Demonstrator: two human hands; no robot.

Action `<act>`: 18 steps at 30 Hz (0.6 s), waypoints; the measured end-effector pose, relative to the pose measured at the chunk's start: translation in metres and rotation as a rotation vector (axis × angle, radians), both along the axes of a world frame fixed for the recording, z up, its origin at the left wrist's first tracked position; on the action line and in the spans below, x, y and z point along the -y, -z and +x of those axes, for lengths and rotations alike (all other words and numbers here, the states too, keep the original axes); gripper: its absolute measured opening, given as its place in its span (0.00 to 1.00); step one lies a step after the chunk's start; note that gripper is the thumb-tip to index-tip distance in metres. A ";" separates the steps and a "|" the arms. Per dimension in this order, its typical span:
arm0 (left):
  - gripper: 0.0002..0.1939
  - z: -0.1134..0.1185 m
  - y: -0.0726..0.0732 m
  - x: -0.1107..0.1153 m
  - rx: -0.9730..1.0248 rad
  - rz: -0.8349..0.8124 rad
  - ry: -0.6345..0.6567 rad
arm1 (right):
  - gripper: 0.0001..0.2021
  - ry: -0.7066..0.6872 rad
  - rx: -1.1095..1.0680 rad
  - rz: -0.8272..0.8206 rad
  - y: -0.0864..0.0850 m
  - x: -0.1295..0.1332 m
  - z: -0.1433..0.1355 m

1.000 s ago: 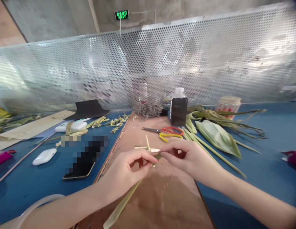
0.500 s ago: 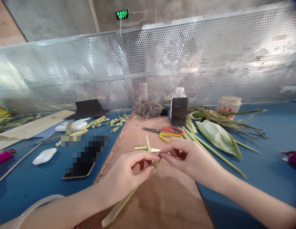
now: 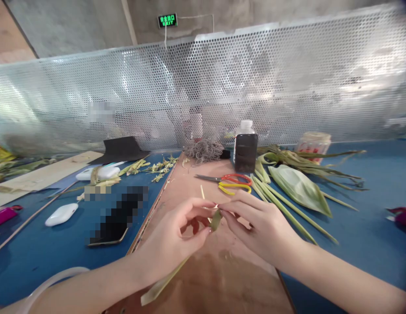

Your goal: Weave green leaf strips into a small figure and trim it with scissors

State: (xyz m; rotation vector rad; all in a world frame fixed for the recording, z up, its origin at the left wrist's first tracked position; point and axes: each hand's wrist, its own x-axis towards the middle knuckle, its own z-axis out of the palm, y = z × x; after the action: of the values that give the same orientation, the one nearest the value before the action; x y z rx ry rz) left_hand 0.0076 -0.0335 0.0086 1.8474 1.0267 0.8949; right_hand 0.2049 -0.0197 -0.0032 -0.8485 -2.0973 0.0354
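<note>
My left hand (image 3: 186,226) is closed in a pinch on a green leaf strip (image 3: 216,220), its thumb and forefinger close to the strip's left edge. My right hand (image 3: 260,220) pinches the upper right part of that small strip with thumb and fingertips. A long pale-green tail of leaf (image 3: 165,281) comes out from under my left hand and hangs toward the board's front. Behind my fingers a thin pale stalk (image 3: 203,192) sticks up; its lower part is hidden. Red-and-yellow-handled scissors (image 3: 235,186) lie just beyond both hands.
On the brown board (image 3: 203,279) stand a dark-liquid bottle (image 3: 246,150) and a tangle of grey string (image 3: 204,150). To the right lie a broad leaf (image 3: 299,189), green stalks (image 3: 288,209) and a jar (image 3: 314,144). A phone (image 3: 119,218) and white case (image 3: 61,214) lie left.
My hands have turned slightly, and more of the small leaf strip now shows between the fingertips. My right hand has risen a little. The pale pieces behind are now mostly covered.
</note>
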 end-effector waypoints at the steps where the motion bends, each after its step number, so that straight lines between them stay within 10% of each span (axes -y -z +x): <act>1: 0.18 0.000 0.000 0.000 -0.001 0.001 0.004 | 0.10 0.004 0.000 -0.003 0.000 0.000 0.000; 18: 0.13 -0.002 0.001 -0.001 -0.101 0.116 0.000 | 0.04 -0.025 -0.182 -0.466 -0.013 0.003 -0.003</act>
State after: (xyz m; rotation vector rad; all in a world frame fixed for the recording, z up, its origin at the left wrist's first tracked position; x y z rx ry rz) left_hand 0.0061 -0.0323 0.0079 2.0072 1.0552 0.8851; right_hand 0.2023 -0.0229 0.0100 -1.0465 -1.9530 0.6120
